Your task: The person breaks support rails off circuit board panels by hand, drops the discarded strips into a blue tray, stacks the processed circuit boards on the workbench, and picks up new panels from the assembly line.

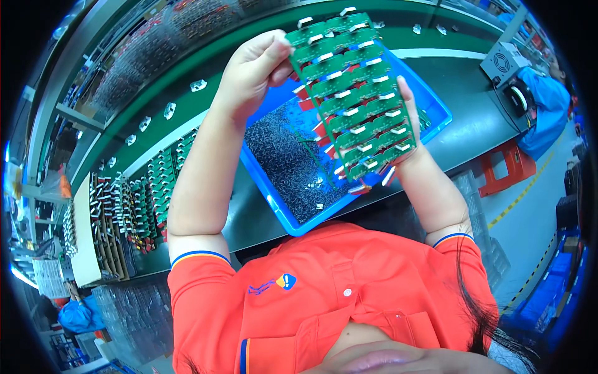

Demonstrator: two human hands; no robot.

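Both my hands hold up a green circuit board panel (358, 93) made of several rows of small boards with white connectors. My left hand (258, 65) pinches the panel at its upper left corner, fingers closed. My right hand (408, 118) grips its right edge, the thumb along the side and the other fingers hidden behind it. Red parts stick out past the panel's left edge. Beneath the panel is a blue plastic bin (274, 209), holding a heap of small dark metal pieces (280, 149).
More board panels (159, 187) stand in a row on the left of the green bench (461, 81), beside a cardboard box (84, 230). Small white parts (169, 111) lie along the green belt behind. At right are a fan-vented box (503, 62), a blue cloth (545, 103) and a red stool (507, 168).
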